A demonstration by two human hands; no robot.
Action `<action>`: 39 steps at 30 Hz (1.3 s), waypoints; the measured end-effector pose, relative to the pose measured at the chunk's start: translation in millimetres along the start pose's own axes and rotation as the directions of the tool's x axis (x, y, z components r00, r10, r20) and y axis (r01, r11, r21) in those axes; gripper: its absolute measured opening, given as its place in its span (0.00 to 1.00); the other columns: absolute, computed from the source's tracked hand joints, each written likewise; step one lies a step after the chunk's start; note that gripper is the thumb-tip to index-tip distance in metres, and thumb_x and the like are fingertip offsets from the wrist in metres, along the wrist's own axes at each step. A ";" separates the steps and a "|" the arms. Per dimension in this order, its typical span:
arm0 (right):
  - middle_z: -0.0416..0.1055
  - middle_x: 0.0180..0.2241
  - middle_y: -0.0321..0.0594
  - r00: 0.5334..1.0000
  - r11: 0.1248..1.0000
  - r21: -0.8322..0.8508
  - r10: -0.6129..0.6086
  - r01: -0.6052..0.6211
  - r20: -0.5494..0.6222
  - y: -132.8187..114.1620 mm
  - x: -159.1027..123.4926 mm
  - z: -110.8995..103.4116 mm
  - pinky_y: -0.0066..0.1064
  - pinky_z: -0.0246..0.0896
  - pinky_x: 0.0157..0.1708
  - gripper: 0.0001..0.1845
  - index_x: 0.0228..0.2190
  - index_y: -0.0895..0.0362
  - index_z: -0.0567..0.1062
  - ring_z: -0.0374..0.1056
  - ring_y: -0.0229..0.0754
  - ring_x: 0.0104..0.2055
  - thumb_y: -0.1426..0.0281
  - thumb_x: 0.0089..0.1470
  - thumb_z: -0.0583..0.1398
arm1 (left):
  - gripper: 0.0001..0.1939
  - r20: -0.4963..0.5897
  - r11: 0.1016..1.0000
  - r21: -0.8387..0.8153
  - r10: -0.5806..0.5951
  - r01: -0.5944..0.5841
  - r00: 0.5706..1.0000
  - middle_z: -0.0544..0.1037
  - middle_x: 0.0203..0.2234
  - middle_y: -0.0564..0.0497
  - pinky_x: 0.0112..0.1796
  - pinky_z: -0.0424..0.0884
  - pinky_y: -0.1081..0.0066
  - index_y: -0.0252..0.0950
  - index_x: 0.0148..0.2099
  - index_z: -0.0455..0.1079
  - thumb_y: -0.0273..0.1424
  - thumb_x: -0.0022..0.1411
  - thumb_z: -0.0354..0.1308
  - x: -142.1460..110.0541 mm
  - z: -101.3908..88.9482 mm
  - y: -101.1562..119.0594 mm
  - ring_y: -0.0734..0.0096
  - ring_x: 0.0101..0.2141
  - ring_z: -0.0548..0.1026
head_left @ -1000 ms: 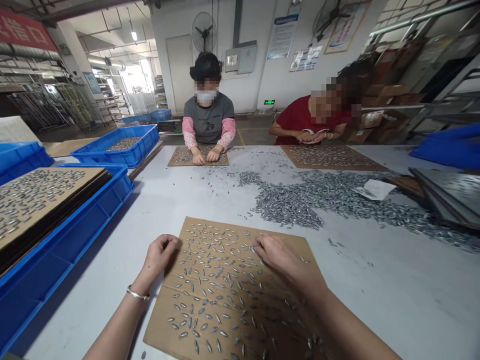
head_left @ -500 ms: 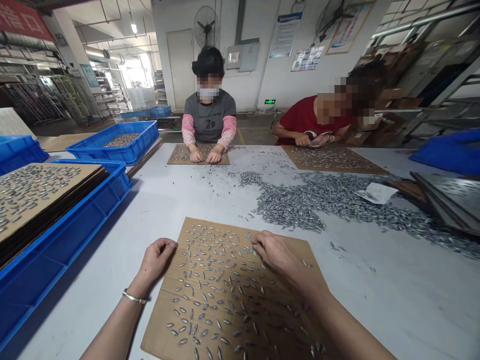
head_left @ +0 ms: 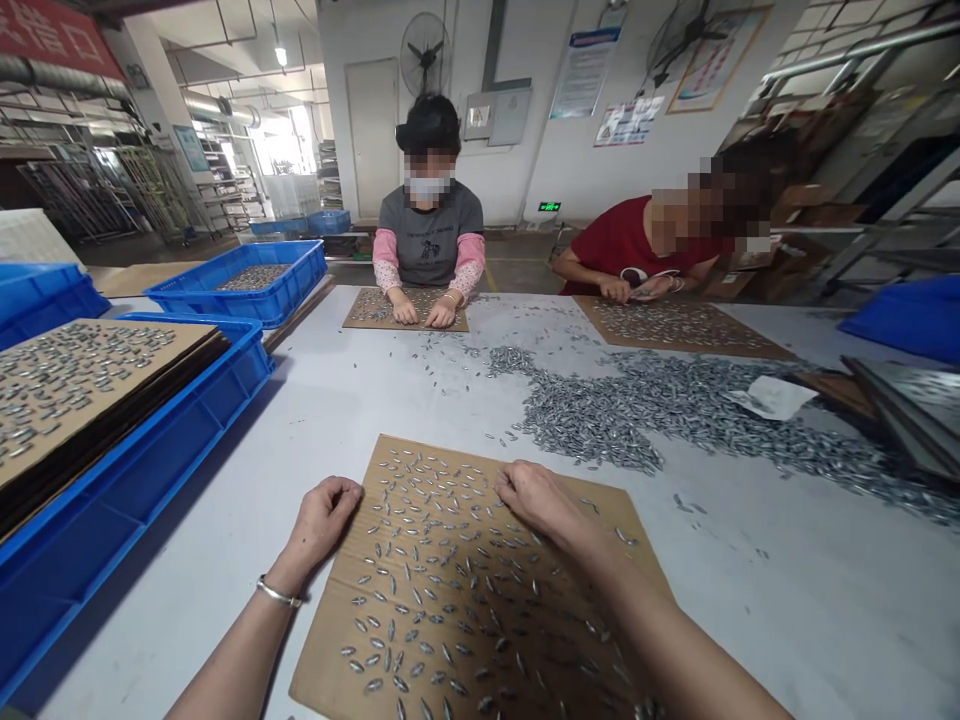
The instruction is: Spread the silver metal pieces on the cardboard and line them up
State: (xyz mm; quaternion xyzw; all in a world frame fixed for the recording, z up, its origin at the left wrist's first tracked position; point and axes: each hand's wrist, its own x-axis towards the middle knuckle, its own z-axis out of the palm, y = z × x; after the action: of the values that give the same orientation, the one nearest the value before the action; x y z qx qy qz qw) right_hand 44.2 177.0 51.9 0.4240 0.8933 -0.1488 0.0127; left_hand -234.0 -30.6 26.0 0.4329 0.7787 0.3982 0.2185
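A brown cardboard sheet [head_left: 352,640] lies flat on the white table in front of me, strewn with several small silver oval metal pieces [head_left: 420,590]. My left hand [head_left: 324,520] rests on the sheet's left edge with its fingers curled in; whether it holds anything I cannot see. My right hand [head_left: 541,505] lies palm down on the upper right part of the sheet, fingertips touching the pieces there.
A big heap of the same metal pieces [head_left: 600,415] spreads across the table beyond the sheet. A blue crate [head_left: 150,480] with piece-covered cardboard stands at left, another blue crate [head_left: 247,280] behind it. Two people sit opposite at their own sheets [head_left: 405,310] [head_left: 675,325].
My right hand has slid a little to the left across the sheet. My left hand stays on the left edge. The view has shifted slightly.
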 end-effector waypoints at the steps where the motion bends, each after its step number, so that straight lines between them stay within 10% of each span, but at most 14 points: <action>1: 0.74 0.31 0.43 1.000 1.000 0.018 -0.005 0.005 -0.017 3.0 -1.3 -1.2 0.30 0.48 0.32 0.11 0.28 0.57 0.74 0.66 0.41 0.33 0.73 0.60 0.54 | 0.22 -0.002 1.000 -0.004 0.005 -0.005 1.000 0.82 0.35 0.45 0.39 0.72 0.64 0.37 0.37 0.76 0.50 0.63 0.54 0.1 -0.1 -0.2 0.58 0.36 0.78; 19: 0.74 0.33 0.41 0.950 0.946 -0.175 -0.292 0.271 -0.107 16.4 -21.6 38.3 0.33 0.49 0.41 0.15 0.27 0.55 0.73 0.66 0.41 0.36 0.73 0.64 0.51 | 0.19 0.006 0.996 0.049 0.072 -0.072 0.997 0.82 0.37 0.46 0.42 0.72 0.63 0.38 0.36 0.76 0.46 0.65 0.53 3.3 3.0 -8.1 0.58 0.38 0.79; 25: 0.74 0.33 0.41 0.960 0.949 -0.150 -0.279 0.278 0.017 10.7 -26.0 25.4 0.33 0.51 0.41 0.17 0.25 0.55 0.75 0.66 0.41 0.35 0.74 0.63 0.51 | 0.18 0.018 0.995 0.056 0.078 -0.079 0.997 0.81 0.38 0.45 0.43 0.72 0.62 0.38 0.37 0.76 0.45 0.65 0.52 2.6 2.4 -7.7 0.58 0.39 0.78; 31: 0.75 0.33 0.43 0.981 0.990 -0.072 -0.128 0.119 -0.144 43.8 -35.2 4.1 0.31 0.54 0.38 0.15 0.31 0.55 0.79 0.67 0.42 0.34 0.71 0.64 0.53 | 0.19 0.014 0.994 0.060 0.091 -0.091 0.996 0.82 0.38 0.45 0.43 0.72 0.61 0.38 0.37 0.76 0.46 0.65 0.51 5.0 1.8 -10.5 0.57 0.39 0.78; 39: 0.73 0.32 0.42 0.995 0.998 -0.009 -0.065 0.065 -0.070 43.3 -43.1 19.1 0.30 0.50 0.33 0.15 0.29 0.55 0.74 0.65 0.41 0.32 0.71 0.65 0.52 | 0.20 0.016 0.993 0.077 0.089 -0.090 0.996 0.82 0.38 0.45 0.45 0.72 0.61 0.39 0.37 0.76 0.47 0.66 0.51 6.7 3.8 -16.3 0.57 0.39 0.79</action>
State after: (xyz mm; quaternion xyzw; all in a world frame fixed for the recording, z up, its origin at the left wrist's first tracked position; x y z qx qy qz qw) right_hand 102.7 165.0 29.0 0.3997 0.9070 -0.1311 -0.0219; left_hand -243.1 -28.2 10.6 0.4781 0.7720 0.3742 0.1880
